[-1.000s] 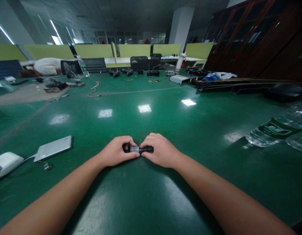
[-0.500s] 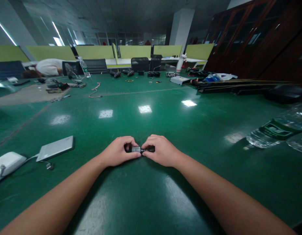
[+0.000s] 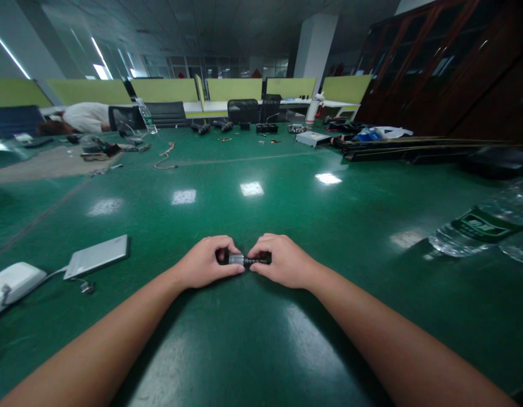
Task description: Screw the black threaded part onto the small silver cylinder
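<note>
Low over the green table (image 3: 227,209), my left hand (image 3: 208,262) pinches a short clear-and-dark cylinder (image 3: 236,259) between thumb and fingers. My right hand (image 3: 282,261) is closed on a thin dark ribbed rod (image 3: 257,260) that lies in line with the cylinder. The two pieces meet, or nearly meet, between my fingertips; whether they are joined is too small to tell. Part of each piece is hidden by my fingers.
A grey flat box (image 3: 96,257) and a white device (image 3: 13,287) with a cable lie at the left. Clear bottles (image 3: 477,229) lie at the right. Tools, a metal box (image 3: 313,138) and long dark strips (image 3: 392,148) line the far side. A person (image 3: 86,117) leans low at far left.
My right hand has shifted slightly to the right, and a little more of the ribbed rod shows between my hands. My left hand has barely moved.
</note>
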Available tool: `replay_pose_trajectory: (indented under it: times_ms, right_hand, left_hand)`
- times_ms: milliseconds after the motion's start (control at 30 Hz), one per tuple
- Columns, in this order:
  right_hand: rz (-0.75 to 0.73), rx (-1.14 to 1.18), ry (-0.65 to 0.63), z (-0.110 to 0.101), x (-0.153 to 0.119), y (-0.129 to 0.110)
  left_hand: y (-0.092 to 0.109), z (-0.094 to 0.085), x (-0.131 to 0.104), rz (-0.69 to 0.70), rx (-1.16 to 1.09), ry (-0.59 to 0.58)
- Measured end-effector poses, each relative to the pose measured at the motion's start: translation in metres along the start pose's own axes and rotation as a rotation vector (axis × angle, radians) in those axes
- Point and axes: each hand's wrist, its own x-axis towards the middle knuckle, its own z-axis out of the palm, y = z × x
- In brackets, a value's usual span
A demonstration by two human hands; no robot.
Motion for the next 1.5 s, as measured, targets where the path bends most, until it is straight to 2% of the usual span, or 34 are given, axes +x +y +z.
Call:
replay_pose_trajectory:
  times_ms: [767,1500]
  right_hand:
    - [-0.013,0.004,-0.04,-0.005,-0.004,0.003]
    - [0.041,-0.021,-0.063,-0.014,-0.006,0.005]
  left_hand:
    - [0.0,0.0,0.001,-0.014,0.012,-0.007]
    - [-0.001,0.0,0.0,-0.019,0.014,-0.006]
